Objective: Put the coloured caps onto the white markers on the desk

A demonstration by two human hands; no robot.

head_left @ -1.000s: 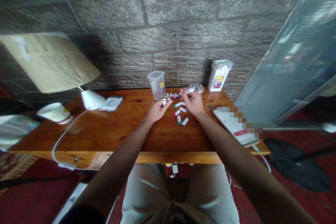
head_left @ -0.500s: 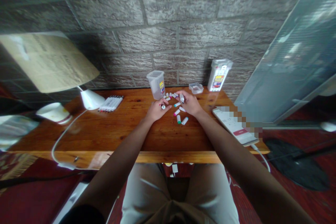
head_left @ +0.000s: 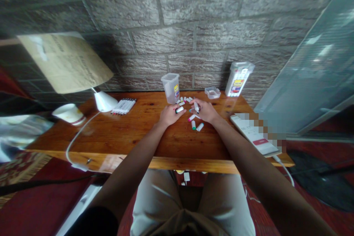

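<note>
My left hand point(head_left: 168, 115) rests on the wooden table point(head_left: 124, 132) with its fingers closed round a small white marker cap point(head_left: 179, 110) that has a red end. Just to its right, my right hand point(head_left: 206, 111) pinches a white marker point(head_left: 196, 107), tip up. Several loose caps with pink, green and white ends point(head_left: 195, 123) lie between and below the hands. More caps point(head_left: 184, 100) lie behind them beside a clear plastic cup point(head_left: 171, 87).
A row of white markers point(head_left: 124, 106) lies at the back left next to a white lamp point(head_left: 103, 101). A small clear lid point(head_left: 212, 92) and a tall clear container point(head_left: 238, 78) stand at the back right. A phone point(head_left: 256, 136) lies at the right; a paper cup point(head_left: 69, 113) stands at the left.
My right hand drew back from the clear lid toward the loose caps with the marker. The left hand barely moved. The camera shifted slightly, so everything sits a little further right.
</note>
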